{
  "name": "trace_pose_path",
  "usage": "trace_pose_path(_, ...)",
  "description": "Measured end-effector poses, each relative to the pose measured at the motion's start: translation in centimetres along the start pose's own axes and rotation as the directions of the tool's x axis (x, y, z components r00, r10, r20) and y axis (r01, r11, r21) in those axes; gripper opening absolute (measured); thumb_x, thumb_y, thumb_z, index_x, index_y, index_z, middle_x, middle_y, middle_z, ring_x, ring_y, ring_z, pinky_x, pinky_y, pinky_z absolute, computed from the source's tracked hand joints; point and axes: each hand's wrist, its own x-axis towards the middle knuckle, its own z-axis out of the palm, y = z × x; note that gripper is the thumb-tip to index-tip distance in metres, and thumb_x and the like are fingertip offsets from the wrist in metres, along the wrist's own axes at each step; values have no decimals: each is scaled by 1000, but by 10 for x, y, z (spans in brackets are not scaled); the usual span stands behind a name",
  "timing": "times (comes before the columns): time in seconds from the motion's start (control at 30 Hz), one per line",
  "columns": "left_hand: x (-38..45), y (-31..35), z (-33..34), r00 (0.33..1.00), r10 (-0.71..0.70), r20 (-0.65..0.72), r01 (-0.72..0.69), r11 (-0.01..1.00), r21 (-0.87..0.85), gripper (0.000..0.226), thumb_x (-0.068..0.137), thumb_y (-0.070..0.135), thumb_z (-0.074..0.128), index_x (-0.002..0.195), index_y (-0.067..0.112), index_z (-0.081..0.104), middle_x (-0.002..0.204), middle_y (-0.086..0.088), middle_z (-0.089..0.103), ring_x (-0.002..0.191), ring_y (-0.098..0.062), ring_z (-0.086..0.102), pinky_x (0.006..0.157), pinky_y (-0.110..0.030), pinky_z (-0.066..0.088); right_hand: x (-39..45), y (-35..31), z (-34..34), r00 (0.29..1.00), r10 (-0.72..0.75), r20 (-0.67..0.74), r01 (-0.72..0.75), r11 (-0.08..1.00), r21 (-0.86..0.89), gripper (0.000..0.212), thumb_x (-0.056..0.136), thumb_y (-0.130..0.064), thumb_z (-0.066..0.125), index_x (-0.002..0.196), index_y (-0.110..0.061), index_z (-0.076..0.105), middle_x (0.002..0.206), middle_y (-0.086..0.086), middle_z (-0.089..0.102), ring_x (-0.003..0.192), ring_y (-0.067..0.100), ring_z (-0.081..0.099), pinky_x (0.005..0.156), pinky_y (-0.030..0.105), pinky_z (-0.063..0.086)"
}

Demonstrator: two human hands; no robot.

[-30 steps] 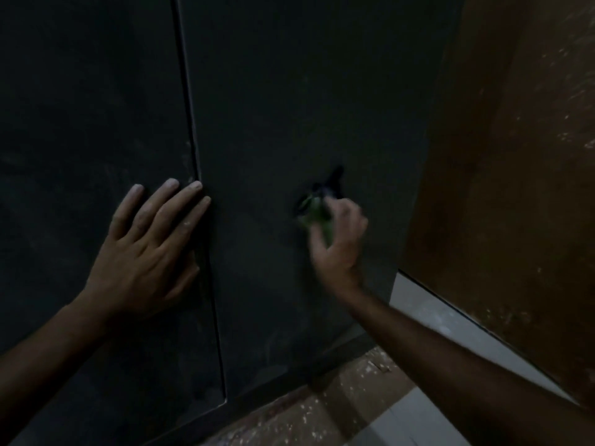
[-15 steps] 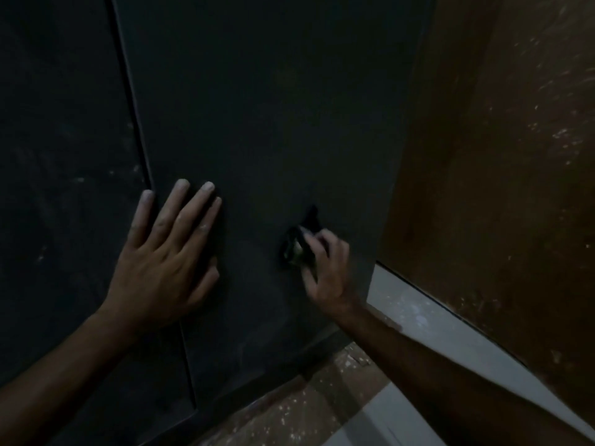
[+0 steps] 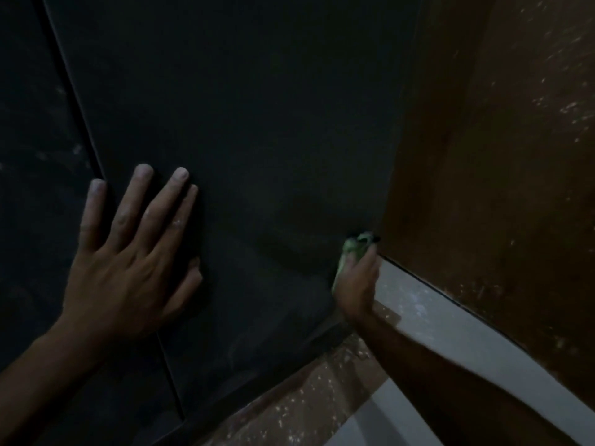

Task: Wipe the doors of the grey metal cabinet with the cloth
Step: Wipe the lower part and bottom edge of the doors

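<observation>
The dark grey metal cabinet fills most of the view, with its right door [image 3: 244, 130] in the centre and its left door [image 3: 29, 156] at the left edge, split by a slanted seam. My left hand [image 3: 128, 262] lies flat with fingers spread across the seam, low on the doors. My right hand [image 3: 355, 281] is closed around a small green cloth [image 3: 352, 249] and presses it against the lower right edge of the right door. Most of the cloth is hidden inside the fist.
A brown wooden panel [image 3: 502, 156] stands right beside the cabinet's right edge. Below it runs a white skirting strip [image 3: 450, 320]. A speckled brown floor [image 3: 309, 394] shows under the cabinet's bottom edge. The scene is dim.
My right hand has slid the cloth from the middle of the right door to its lower right edge. My left hand stays flat on the seam as the view shifts right.
</observation>
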Motion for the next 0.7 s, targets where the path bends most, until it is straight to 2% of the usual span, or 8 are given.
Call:
trace_pose_path(0.1, -1, 1, 0, 1000, 14, -6, -14, 1000, 15, 82, 97, 46, 45, 164, 3, 24, 175, -12, 15, 162, -37, 9, 128, -65, 2, 44, -36, 1, 964, 223, -146, -212, 973, 89, 53, 107, -26, 42, 156, -9, 29, 148, 21, 37, 128, 36, 43, 96, 36, 38)
trace_pose_path(0.2, 1, 0, 1, 999, 33, -2, -33, 999, -3, 83, 97, 46, 46, 164, 2, 24, 175, -12, 15, 162, -38, 8, 127, -66, 2, 13, -35, 1, 929, -365, -60, 359, 929, -88, 62, 95, -16, 59, 152, -10, 34, 143, 21, 41, 122, 32, 42, 97, 36, 38)
trace_pose_path(0.27, -1, 0, 0, 1000, 30, 0, -30, 999, -11, 83, 97, 46, 45, 164, 2, 25, 175, -13, 15, 162, -38, 9, 127, -66, 2, -28, 5, -3, 840, -511, 183, 534, 837, -118, 75, 86, -9, 67, 151, -16, 30, 144, 18, 40, 121, 33, 46, 96, 38, 46)
trace_pose_path(0.33, -1, 1, 0, 1000, 17, 11, -16, 1000, -20, 83, 97, 47, 41, 164, 2, 23, 175, -12, 14, 162, -38, 6, 127, -66, 0, -27, 32, -13, 872, -417, 257, 451, 888, -90, 73, 88, -11, 66, 150, -20, 30, 146, 15, 39, 126, 32, 48, 98, 45, 52)
trace_pose_path(0.43, 1, 0, -1, 999, 5, 42, -3, 999, -33, 84, 97, 49, 38, 165, 3, 20, 176, -10, 10, 162, -37, 3, 127, -65, -4, 21, 13, -13, 986, 146, 83, -150, 988, 38, 64, 97, -5, 56, 154, -20, 32, 153, 12, 35, 137, 33, 41, 107, 42, 41)
trace_pose_path(0.53, 1, 0, -2, 998, 39, 42, -37, 998, -46, 85, 96, 48, 40, 164, 2, 22, 176, -11, 12, 162, -37, 4, 127, -66, -2, 35, -23, -15, 991, -93, -95, 98, 994, 48, 63, 94, -2, 53, 153, -19, 37, 148, 14, 40, 130, 29, 41, 101, 31, 33)
trace_pose_path(0.63, 2, -3, 0, 997, 44, 56, -41, 997, -67, 86, 94, 48, 40, 165, 3, 21, 176, -11, 11, 162, -37, 3, 126, -68, -2, -24, 0, -7, 912, -380, 153, 388, 921, -26, 69, 91, -4, 62, 152, -21, 35, 147, 11, 39, 128, 24, 46, 99, 29, 40)
trace_pose_path(0.7, 1, -3, 0, 997, 38, 67, -33, 997, -69, 86, 94, 48, 39, 165, 3, 20, 176, -11, 11, 162, -38, 3, 124, -73, 3, -39, 33, -8, 929, -261, 264, 281, 959, -43, 68, 94, -13, 64, 153, -23, 30, 148, 8, 38, 128, 23, 50, 98, 34, 49)
